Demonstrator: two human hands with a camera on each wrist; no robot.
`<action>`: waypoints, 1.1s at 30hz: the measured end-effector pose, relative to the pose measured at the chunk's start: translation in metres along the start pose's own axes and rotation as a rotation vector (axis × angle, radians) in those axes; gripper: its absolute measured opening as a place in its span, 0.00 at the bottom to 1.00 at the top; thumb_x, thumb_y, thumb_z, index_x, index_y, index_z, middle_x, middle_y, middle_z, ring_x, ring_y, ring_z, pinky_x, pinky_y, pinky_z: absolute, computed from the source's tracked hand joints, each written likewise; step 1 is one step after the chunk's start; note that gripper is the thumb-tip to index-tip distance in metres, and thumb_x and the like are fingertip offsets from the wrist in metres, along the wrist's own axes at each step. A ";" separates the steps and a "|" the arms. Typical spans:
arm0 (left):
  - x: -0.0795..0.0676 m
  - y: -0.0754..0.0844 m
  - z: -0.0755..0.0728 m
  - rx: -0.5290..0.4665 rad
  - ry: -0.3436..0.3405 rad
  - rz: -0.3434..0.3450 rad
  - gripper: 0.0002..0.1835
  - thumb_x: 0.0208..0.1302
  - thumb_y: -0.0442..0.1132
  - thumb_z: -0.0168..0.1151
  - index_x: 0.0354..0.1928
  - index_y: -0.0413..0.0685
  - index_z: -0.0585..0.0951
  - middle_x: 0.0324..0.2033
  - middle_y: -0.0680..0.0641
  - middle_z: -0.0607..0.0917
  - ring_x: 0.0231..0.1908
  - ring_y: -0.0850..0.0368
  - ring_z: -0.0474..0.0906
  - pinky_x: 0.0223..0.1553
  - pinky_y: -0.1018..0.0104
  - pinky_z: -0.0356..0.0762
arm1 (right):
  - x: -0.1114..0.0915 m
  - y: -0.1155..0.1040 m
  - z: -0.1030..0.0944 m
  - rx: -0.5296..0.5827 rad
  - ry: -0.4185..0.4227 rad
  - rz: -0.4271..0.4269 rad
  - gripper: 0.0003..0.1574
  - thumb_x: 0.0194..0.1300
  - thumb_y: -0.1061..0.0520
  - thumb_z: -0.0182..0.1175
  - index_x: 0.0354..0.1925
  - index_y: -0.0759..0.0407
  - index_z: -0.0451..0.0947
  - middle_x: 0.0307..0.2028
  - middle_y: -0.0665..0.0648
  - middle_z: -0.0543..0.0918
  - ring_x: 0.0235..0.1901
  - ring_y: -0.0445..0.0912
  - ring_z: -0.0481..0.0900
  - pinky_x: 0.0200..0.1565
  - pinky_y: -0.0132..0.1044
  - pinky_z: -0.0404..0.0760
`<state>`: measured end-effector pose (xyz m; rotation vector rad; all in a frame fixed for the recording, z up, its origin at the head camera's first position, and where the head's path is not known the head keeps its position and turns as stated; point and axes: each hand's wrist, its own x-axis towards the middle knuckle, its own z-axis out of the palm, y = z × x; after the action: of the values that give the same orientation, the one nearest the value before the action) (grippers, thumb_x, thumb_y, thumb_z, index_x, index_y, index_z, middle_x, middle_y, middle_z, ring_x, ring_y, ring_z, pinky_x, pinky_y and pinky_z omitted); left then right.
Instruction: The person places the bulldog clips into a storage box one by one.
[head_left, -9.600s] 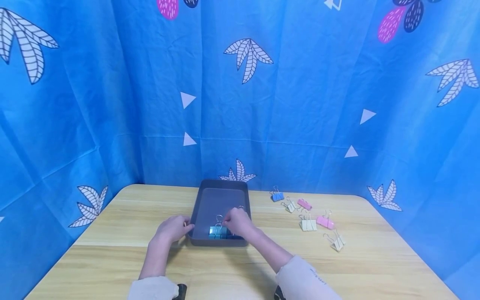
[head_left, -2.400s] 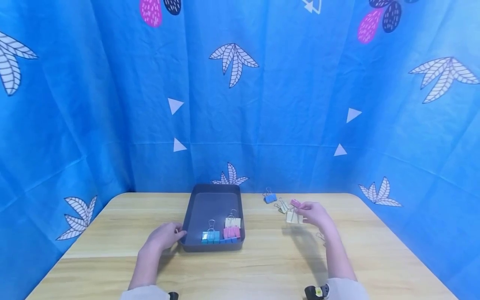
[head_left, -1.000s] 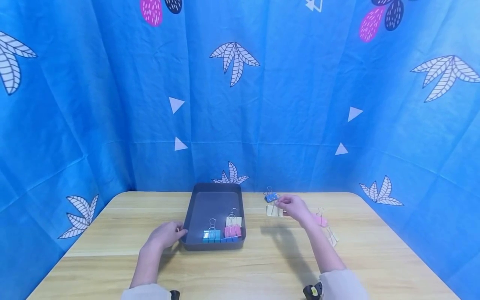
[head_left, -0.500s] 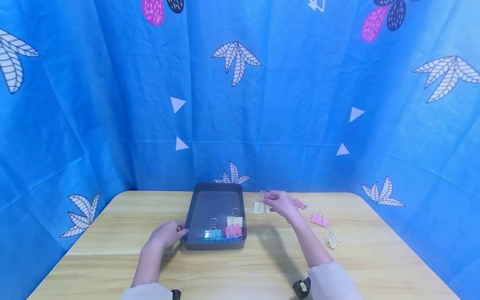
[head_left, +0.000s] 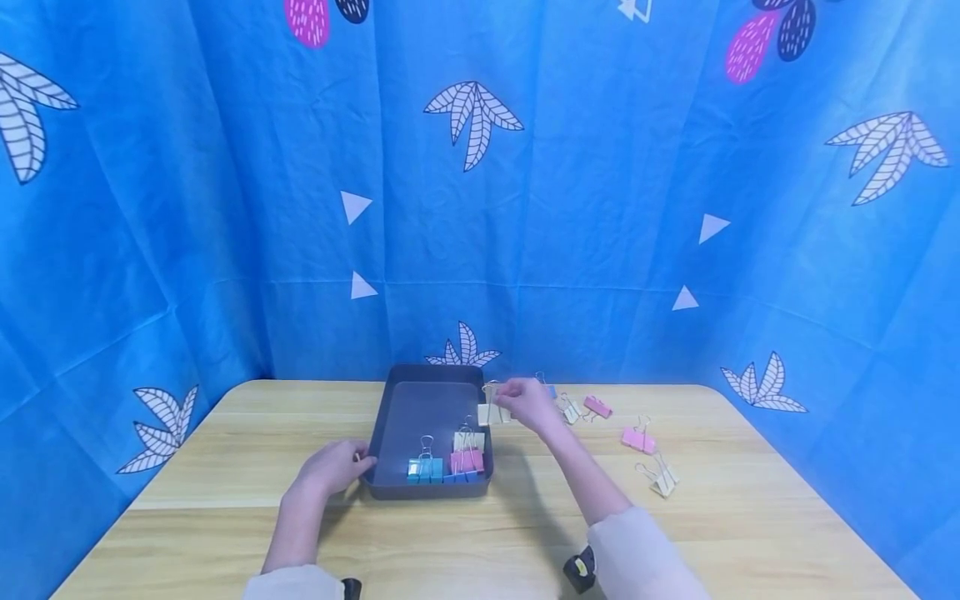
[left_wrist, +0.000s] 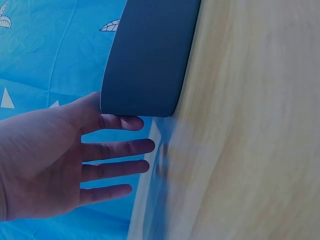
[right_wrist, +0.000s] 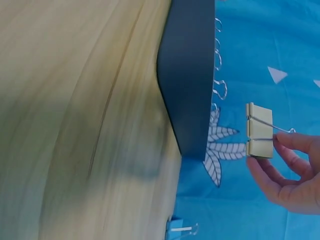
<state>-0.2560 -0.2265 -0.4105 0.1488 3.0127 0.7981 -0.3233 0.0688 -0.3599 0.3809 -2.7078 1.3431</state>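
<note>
Reporter: Near the far edge of the table, a person's right hand pinched a cream clip, raised at the right rim of a dark tray — the step, by appearances, was placing it inside.

Editor: And the other hand?

Reporter: The left hand lay at the tray's left wall, thumb on the rim, seemingly to steady it. Loose clips were scattered toward the table's right edge.

Editor: What did the next move call for?

Reporter: Probably a short shift inward, then a gentle lowering near the clips in the tray, gathered toward its near right corner.

Editor: Did the views differ?

Reporter: The left wrist view showed four straight, spread fingers, mostly hidden in the head view. The right wrist view showed a gap between clip and tray, plus a blue clip — largely covered by the right hand in the head view.
</note>
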 end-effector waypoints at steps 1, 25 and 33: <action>0.000 0.000 0.000 -0.002 -0.001 -0.002 0.13 0.63 0.40 0.56 0.44 0.39 0.80 0.23 0.52 0.76 0.26 0.57 0.71 0.30 0.59 0.71 | 0.001 -0.001 0.002 -0.013 -0.003 -0.010 0.09 0.58 0.59 0.62 0.37 0.65 0.79 0.33 0.60 0.82 0.30 0.52 0.80 0.31 0.40 0.78; -0.001 -0.002 0.000 -0.009 -0.004 0.015 0.13 0.64 0.39 0.56 0.44 0.38 0.80 0.23 0.52 0.76 0.26 0.57 0.70 0.30 0.59 0.70 | 0.010 -0.019 0.038 0.010 -0.024 -0.011 0.05 0.58 0.61 0.62 0.34 0.63 0.79 0.31 0.56 0.82 0.34 0.49 0.79 0.36 0.40 0.78; 0.000 -0.002 0.001 -0.003 0.005 0.015 0.11 0.63 0.40 0.56 0.41 0.41 0.81 0.22 0.52 0.76 0.25 0.58 0.70 0.29 0.60 0.70 | 0.011 -0.027 0.052 0.029 -0.013 -0.025 0.04 0.58 0.62 0.61 0.32 0.63 0.79 0.27 0.54 0.81 0.25 0.47 0.77 0.26 0.34 0.76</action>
<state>-0.2561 -0.2278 -0.4123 0.1698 3.0188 0.8050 -0.3256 0.0098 -0.3681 0.4259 -2.6878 1.3794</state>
